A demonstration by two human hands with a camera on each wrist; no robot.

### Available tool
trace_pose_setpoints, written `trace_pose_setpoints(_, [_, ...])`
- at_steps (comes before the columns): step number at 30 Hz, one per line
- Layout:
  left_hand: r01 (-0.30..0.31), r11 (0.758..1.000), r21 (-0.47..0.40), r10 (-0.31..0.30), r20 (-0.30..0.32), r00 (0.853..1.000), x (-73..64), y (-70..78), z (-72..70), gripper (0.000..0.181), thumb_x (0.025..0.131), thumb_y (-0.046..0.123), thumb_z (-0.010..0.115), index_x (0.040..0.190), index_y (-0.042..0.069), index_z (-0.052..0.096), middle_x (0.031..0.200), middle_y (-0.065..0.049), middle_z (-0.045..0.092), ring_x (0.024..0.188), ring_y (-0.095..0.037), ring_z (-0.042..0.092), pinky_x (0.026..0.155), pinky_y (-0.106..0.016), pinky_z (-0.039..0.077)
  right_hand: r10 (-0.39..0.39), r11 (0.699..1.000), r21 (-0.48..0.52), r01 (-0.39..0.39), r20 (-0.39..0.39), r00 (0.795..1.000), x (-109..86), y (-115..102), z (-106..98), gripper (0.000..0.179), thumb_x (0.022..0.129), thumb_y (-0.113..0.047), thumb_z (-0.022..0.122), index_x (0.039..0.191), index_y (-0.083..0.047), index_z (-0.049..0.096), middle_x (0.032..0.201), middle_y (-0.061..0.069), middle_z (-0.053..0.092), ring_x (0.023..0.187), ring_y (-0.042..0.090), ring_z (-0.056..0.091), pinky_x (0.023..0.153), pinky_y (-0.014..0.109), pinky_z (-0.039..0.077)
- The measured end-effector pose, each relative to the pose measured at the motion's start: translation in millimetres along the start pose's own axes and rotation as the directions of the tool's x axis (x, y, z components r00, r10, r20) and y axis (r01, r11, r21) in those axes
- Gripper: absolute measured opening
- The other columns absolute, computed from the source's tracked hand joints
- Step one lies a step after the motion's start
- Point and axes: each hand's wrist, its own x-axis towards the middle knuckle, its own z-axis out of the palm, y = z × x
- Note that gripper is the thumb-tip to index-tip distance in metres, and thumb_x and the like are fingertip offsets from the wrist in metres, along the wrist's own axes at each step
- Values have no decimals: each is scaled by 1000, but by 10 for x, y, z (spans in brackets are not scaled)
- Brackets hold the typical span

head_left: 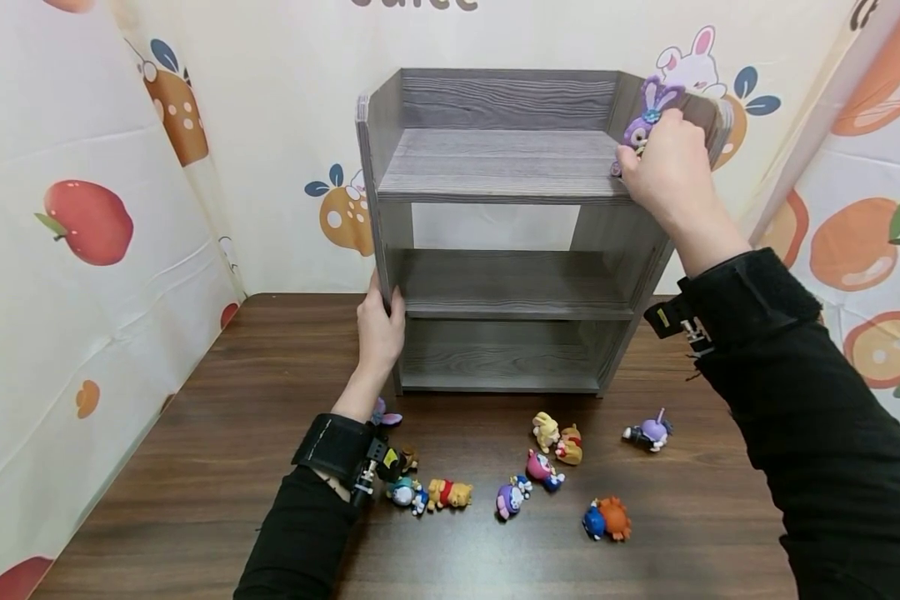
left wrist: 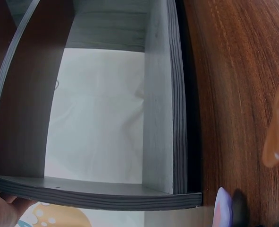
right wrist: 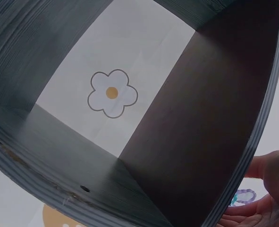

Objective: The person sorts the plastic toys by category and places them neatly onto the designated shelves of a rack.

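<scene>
A grey wood-grain shelf (head_left: 517, 312) with three levels stands on the table, seen from the front in the head view. My left hand (head_left: 380, 329) grips the edge of its left side panel, the thumb in front and the fingers on the outer side. At the right end of the top level, my right hand (head_left: 671, 162) holds a purple rabbit figurine (head_left: 637, 133) upright beside the side panel. In the right wrist view, the figurine's ears (right wrist: 245, 195) show between thumb and fingers; the shelf hides the rest.
Several small figurines lie on the brown table (head_left: 300, 350) before the shelf: a yellow bear (head_left: 450, 493), a cream rabbit (head_left: 546, 431), an orange one (head_left: 615, 517) and a purple donkey-like one (head_left: 652, 432). Some are partly hidden by my left wrist. Fruit-printed cloth (head_left: 270, 125) surrounds the table.
</scene>
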Motion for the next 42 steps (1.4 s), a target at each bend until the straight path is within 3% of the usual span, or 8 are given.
trace_pose_setpoints(9, [-18,1000,-22,18,4,1000,4,-3,2,38,89,1,43,127,-2,41,116,-24,53,105,-30,52,83,-43,41,-64,998,24,66,-82,995,-107,23,20,63,89,-28,41,129,17,21,124,35,33,117,44,31,96,49,25])
trace_pose_setpoints(15, [-17,999,-28,17,8,1000,3,-5,3,38,89,1,42,127,-3,41,116,-24,52,104,-30,52,82,-43,42,-137,986,66,151,-184,973,-290,61,12,57,88,-21,43,130,14,26,126,34,34,120,42,30,101,46,17])
trace_pose_setpoints(20, [-1,1000,-24,1,7,1000,-5,0,2,38,89,2,42,127,-2,41,117,-24,52,105,-29,51,82,-43,42,-212,967,85,242,-266,941,-516,142,-3,49,88,-18,49,124,13,39,117,31,45,111,42,37,99,45,21])
trace_pose_setpoints(24, [-7,1000,-26,7,6,1000,-7,-1,5,38,89,1,42,127,-3,41,117,-24,52,105,-30,52,82,-43,42,-277,945,70,318,-342,898,-715,233,4,38,86,-16,52,113,11,53,99,29,54,94,40,45,88,47,29])
trace_pose_setpoints(26, [-10,1000,-30,10,1,1000,-5,3,5,38,89,0,43,127,-3,41,116,-25,52,104,-30,52,82,-43,42,-313,932,52,359,-388,867,-806,278,17,33,85,-15,53,108,10,57,91,27,56,86,38,47,82,45,31])
trace_pose_setpoints(31, [-5,1000,-22,5,-10,1000,1,4,-4,37,89,2,43,126,-2,41,114,-25,53,99,-31,54,79,-44,42,-378,902,18,431,-449,809,-992,394,81,25,84,-11,56,100,7,62,87,22,61,76,32,54,65,38,34])
trace_pose_setpoints(37, [6,1000,-13,-7,-12,1000,-20,-5,4,37,89,1,43,126,-2,42,112,-25,54,95,-30,55,78,-45,43,-426,887,-5,462,-398,813,-1178,586,242,19,80,-7,61,95,5,64,78,19,62,67,29,56,59,30,37])
trace_pose_setpoints(42, [4,1000,-8,-4,-14,1000,-14,-1,11,36,89,2,43,124,-1,43,111,-25,55,96,-30,55,78,-45,42,-456,877,-7,480,-327,828,-1307,749,406,13,78,-4,64,89,3,64,72,14,61,61,25,57,56,36,43])
